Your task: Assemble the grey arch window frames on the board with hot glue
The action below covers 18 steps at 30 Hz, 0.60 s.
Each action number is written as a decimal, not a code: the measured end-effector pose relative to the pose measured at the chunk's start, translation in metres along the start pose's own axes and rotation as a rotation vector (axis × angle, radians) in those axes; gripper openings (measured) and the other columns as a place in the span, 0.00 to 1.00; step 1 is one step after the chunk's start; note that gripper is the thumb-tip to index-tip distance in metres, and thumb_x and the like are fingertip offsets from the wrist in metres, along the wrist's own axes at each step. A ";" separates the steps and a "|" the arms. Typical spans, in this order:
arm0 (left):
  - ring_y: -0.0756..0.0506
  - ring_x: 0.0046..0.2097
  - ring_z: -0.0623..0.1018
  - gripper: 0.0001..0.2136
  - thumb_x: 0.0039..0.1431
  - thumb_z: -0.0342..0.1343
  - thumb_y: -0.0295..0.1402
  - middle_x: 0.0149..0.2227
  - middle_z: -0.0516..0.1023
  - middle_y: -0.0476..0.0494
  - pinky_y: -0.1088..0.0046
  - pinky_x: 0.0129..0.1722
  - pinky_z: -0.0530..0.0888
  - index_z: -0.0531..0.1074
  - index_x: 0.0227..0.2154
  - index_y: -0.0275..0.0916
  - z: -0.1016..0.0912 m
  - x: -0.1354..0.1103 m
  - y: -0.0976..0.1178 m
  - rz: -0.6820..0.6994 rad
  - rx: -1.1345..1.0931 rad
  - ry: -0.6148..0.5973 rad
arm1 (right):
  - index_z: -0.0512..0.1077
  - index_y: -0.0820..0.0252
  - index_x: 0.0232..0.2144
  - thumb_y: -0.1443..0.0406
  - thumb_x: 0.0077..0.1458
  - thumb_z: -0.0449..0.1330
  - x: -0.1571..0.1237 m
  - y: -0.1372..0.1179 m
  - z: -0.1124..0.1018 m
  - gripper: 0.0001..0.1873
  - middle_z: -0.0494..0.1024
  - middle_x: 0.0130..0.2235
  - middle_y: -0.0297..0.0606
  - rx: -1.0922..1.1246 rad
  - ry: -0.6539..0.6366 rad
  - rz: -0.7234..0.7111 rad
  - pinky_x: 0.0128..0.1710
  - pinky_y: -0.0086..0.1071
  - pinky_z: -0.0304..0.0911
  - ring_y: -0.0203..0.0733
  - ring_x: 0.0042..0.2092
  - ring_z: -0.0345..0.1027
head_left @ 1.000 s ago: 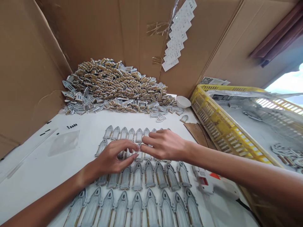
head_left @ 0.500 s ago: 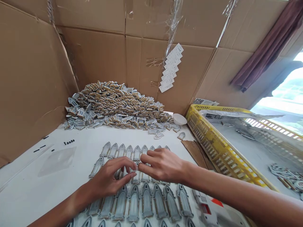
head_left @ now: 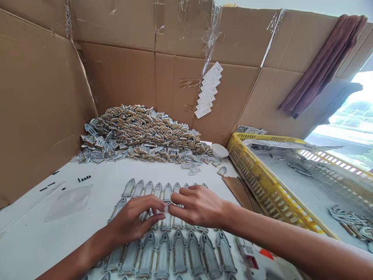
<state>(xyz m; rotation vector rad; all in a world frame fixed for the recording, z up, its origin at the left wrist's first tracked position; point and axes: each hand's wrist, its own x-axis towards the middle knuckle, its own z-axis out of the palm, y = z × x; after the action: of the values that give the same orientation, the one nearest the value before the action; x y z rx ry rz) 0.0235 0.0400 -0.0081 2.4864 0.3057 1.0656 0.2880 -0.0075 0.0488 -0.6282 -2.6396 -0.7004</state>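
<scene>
Rows of grey arch-shaped flat pieces (head_left: pixel 178 254) lie side by side on the white table (head_left: pixel 35 241). My left hand (head_left: pixel 135 219) rests over the second row with its fingers curled and pinched on one small piece. My right hand (head_left: pixel 198 206) lies beside it, fingertips meeting the left fingertips at the same piece in the second row. What exactly sits between the fingers is mostly hidden. The far row of pieces (head_left: pixel 145 188) lies just beyond both hands.
A big heap of the same grey and tan pieces (head_left: pixel 136 132) fills the back against cardboard walls (head_left: pixel 37 97). A white bowl (head_left: pixel 219 150) and yellow crate (head_left: pixel 262 175) stand at right. Paper tags (head_left: pixel 207 90) hang on the wall. A white and red device (head_left: pixel 256 262) lies near my right forearm.
The camera has tilted upward, so table and hands sit lower in view. Both hands stay together over the second row with little movement of their own.
</scene>
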 end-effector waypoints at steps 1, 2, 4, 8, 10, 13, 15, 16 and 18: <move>0.46 0.40 0.84 0.07 0.71 0.61 0.25 0.42 0.85 0.44 0.71 0.42 0.80 0.75 0.47 0.41 0.000 0.001 0.000 0.003 0.003 0.001 | 0.68 0.57 0.39 0.70 0.75 0.54 0.000 0.000 0.000 0.08 0.71 0.33 0.30 -0.004 -0.002 -0.002 0.23 0.37 0.47 0.36 0.29 0.61; 0.46 0.40 0.85 0.06 0.71 0.61 0.25 0.42 0.85 0.44 0.71 0.42 0.81 0.75 0.47 0.41 0.000 0.001 0.000 0.003 0.001 0.004 | 0.68 0.57 0.39 0.70 0.75 0.55 0.000 0.000 0.000 0.08 0.71 0.33 0.30 -0.009 -0.006 -0.007 0.23 0.37 0.47 0.36 0.29 0.60; 0.47 0.39 0.84 0.06 0.71 0.61 0.25 0.42 0.85 0.44 0.72 0.41 0.81 0.75 0.47 0.41 0.000 0.002 0.001 -0.006 -0.014 0.008 | 0.68 0.57 0.39 0.69 0.75 0.55 0.000 0.000 0.000 0.08 0.71 0.33 0.30 -0.024 -0.019 -0.019 0.23 0.36 0.47 0.36 0.30 0.61; 0.48 0.37 0.82 0.06 0.70 0.62 0.25 0.41 0.84 0.44 0.73 0.38 0.80 0.74 0.46 0.41 0.000 0.001 0.001 -0.019 -0.030 0.011 | 0.68 0.57 0.39 0.69 0.75 0.55 0.001 0.001 -0.001 0.08 0.71 0.33 0.30 -0.038 -0.013 -0.033 0.23 0.36 0.50 0.36 0.30 0.62; 0.48 0.37 0.82 0.07 0.70 0.62 0.25 0.41 0.84 0.44 0.73 0.38 0.80 0.74 0.46 0.41 0.001 0.001 0.001 -0.014 -0.025 0.012 | 0.67 0.57 0.39 0.69 0.76 0.54 0.001 0.001 -0.001 0.08 0.71 0.33 0.30 -0.037 -0.005 -0.035 0.23 0.36 0.50 0.36 0.30 0.62; 0.48 0.36 0.82 0.08 0.70 0.63 0.25 0.41 0.84 0.44 0.73 0.38 0.80 0.74 0.48 0.41 0.001 0.000 0.000 -0.008 -0.006 0.022 | 0.67 0.57 0.39 0.68 0.75 0.55 0.002 0.001 -0.001 0.07 0.70 0.33 0.30 -0.040 -0.020 -0.044 0.23 0.36 0.48 0.36 0.30 0.61; 0.48 0.35 0.81 0.08 0.70 0.63 0.26 0.40 0.84 0.44 0.73 0.37 0.79 0.75 0.49 0.41 0.001 0.001 0.000 -0.003 0.012 0.021 | 0.67 0.57 0.40 0.68 0.75 0.55 0.002 0.001 -0.002 0.07 0.70 0.32 0.29 -0.040 -0.025 -0.054 0.22 0.35 0.47 0.35 0.29 0.61; 0.48 0.35 0.81 0.08 0.70 0.63 0.26 0.40 0.84 0.44 0.73 0.37 0.79 0.75 0.49 0.41 0.000 0.000 0.000 0.000 0.022 0.018 | 0.67 0.57 0.40 0.68 0.75 0.55 0.002 0.001 -0.002 0.06 0.70 0.32 0.29 -0.039 -0.022 -0.059 0.22 0.35 0.47 0.35 0.29 0.61; 0.47 0.35 0.81 0.09 0.70 0.63 0.26 0.39 0.84 0.44 0.73 0.37 0.79 0.75 0.50 0.41 0.000 0.000 0.001 0.000 0.039 0.009 | 0.68 0.57 0.41 0.68 0.75 0.56 0.002 0.001 -0.003 0.06 0.70 0.32 0.29 -0.033 -0.016 -0.067 0.22 0.35 0.46 0.35 0.29 0.61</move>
<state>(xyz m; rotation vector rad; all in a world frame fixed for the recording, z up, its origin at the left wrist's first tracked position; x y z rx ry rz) 0.0235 0.0396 -0.0076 2.5167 0.3320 1.0813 0.2874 -0.0072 0.0522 -0.5587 -2.6793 -0.7625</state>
